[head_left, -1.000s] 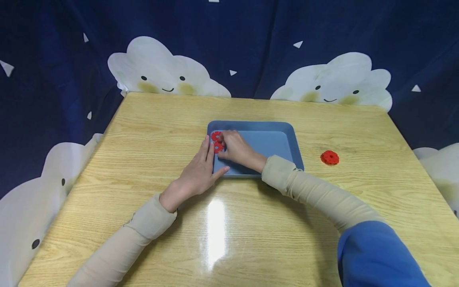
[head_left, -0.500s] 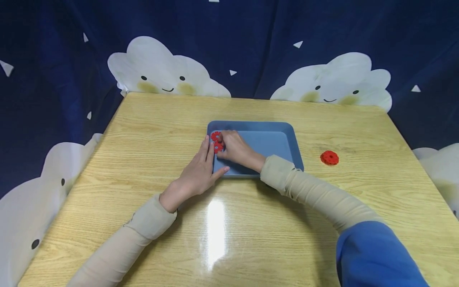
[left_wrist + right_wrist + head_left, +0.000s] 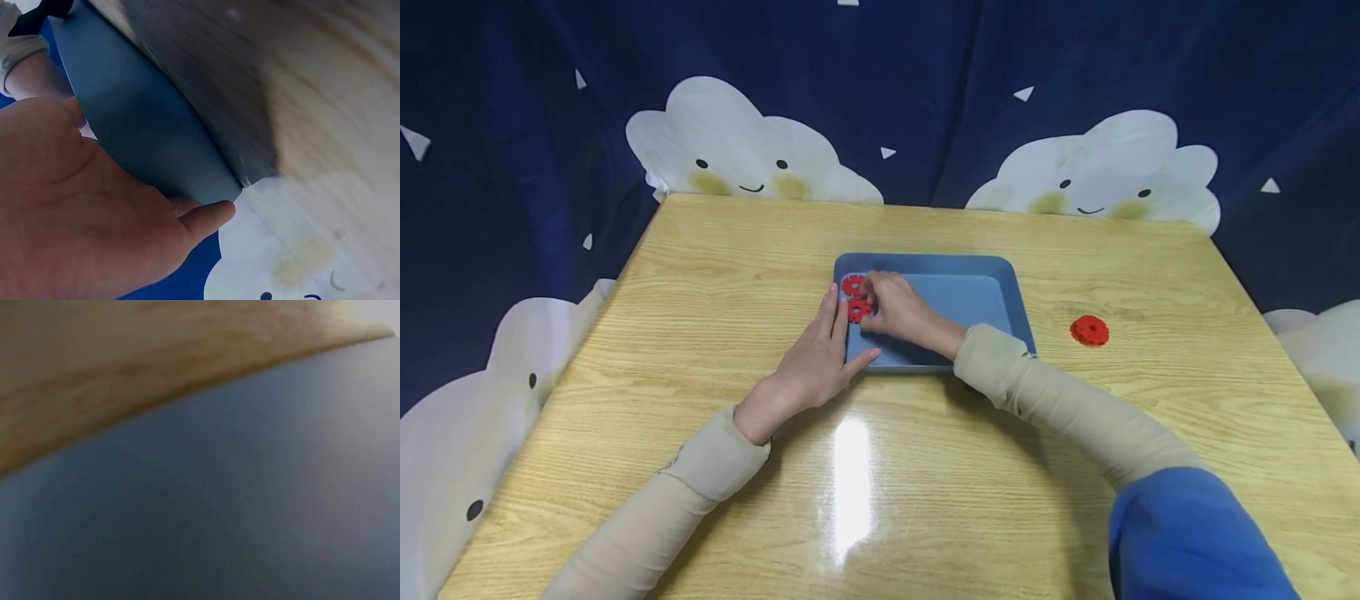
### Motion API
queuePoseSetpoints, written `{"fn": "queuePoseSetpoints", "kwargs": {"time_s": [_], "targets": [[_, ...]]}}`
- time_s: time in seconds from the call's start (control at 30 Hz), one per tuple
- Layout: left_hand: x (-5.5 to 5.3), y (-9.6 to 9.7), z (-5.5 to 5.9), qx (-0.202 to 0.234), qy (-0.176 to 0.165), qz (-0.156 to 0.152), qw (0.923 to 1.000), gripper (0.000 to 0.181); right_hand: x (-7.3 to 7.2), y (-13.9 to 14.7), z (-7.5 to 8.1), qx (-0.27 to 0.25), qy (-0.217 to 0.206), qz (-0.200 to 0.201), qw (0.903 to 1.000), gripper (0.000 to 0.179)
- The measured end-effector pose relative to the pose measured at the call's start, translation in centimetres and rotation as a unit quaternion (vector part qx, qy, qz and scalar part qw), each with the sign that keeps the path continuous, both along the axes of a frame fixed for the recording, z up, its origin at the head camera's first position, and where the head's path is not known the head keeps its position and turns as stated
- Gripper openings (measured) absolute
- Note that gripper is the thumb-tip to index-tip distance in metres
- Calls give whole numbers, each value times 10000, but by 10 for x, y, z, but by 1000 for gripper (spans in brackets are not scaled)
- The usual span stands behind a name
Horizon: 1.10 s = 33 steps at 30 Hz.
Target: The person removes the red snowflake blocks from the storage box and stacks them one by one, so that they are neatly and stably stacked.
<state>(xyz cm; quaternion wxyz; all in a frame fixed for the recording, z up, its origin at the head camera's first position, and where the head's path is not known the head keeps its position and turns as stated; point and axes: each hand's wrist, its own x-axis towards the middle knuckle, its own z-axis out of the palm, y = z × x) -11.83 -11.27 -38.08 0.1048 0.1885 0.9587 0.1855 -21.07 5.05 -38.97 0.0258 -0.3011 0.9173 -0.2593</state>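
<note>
A blue tray (image 3: 925, 260) lies on the wooden table (image 3: 737, 250). Two red toothed discs sit in its left end, the upper disc (image 3: 852, 285) flat on the floor and the lower disc (image 3: 858, 310) just below it. My right hand (image 3: 880, 302) reaches into the tray, and its curled fingers pinch the lower disc. My left hand (image 3: 831, 333) lies with straight fingers against the tray's left side, thumb on the near rim. The left wrist view shows that left hand (image 3: 75, 219) against the tray wall (image 3: 144, 137). The right wrist view shows only the blurred tray floor (image 3: 250, 500).
A third red disc (image 3: 1090, 330) lies alone on the table to the right of the tray. A dark blue curtain with white clouds (image 3: 737, 150) hangs behind and around the table. Bare wood lies in front of the tray.
My right hand and forearm have shifted slightly to the right, and the lower red disc moved a little with the fingers. The left hand stays in place.
</note>
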Motion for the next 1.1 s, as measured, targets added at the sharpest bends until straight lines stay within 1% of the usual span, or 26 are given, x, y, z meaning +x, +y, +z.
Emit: {"fn": "queuePoseSetpoints", "kwargs": {"time_s": [0.13,0.27,0.4,0.53,0.63,0.77,0.9,1.1], "targets": [[-1,1,0,-28,-38,36,10000,91,1,14,5,-163,76,18,9998,35],[-1,1,1,-54,-28,45,10000,93,3,34,12,-257,56,-66,9996,37],[0,1,2,-37,21,48,10000,92,9,58,24,-379,35,-219,9990,37],[1,1,3,-50,41,61,10000,92,15,85,34,-459,151,-330,9983,36],[1,1,2,-57,20,73,10000,92,20,106,38,-432,215,-423,9979,34],[1,1,2,-33,-23,65,10000,91,27,135,42,-347,219,-703,9967,32],[2,1,1,-22,6,42,10000,91,36,165,44,-386,249,-1030,9936,32],[2,0,1,-3,54,34,10000,90,48,210,40,-365,362,-1459,9880,32]]}}
